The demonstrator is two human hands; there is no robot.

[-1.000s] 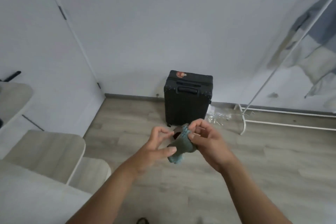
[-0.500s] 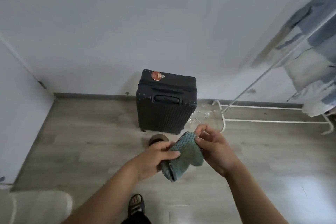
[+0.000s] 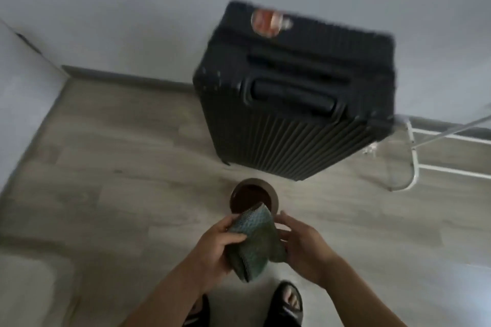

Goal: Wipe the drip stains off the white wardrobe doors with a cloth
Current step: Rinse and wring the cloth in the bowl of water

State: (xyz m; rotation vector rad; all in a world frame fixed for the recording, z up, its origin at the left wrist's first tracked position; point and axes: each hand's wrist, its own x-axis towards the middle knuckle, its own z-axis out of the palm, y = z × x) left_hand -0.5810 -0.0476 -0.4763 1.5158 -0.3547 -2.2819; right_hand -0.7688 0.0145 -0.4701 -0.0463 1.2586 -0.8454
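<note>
Folded green waffle-weave cloth (image 3: pixel 255 243) held at lower centre.
Left hand (image 3: pixel 219 245) and right hand (image 3: pixel 305 249) curl fingers round it; round red sticker (image 3: pixel 268 21) on black ribbed suitcase (image 3: pixel 292 114) is too blurred to read.

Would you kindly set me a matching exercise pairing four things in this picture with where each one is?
Things:
1 cloth
2 suitcase
3 brown pot
4 white rack

Places:
A on the floor, right of the suitcase
B standing by the wall
C held between left hand and right hand
D on the floor, just in front of the suitcase

Pairs: 1-C; 2-B; 3-D; 4-A
</note>
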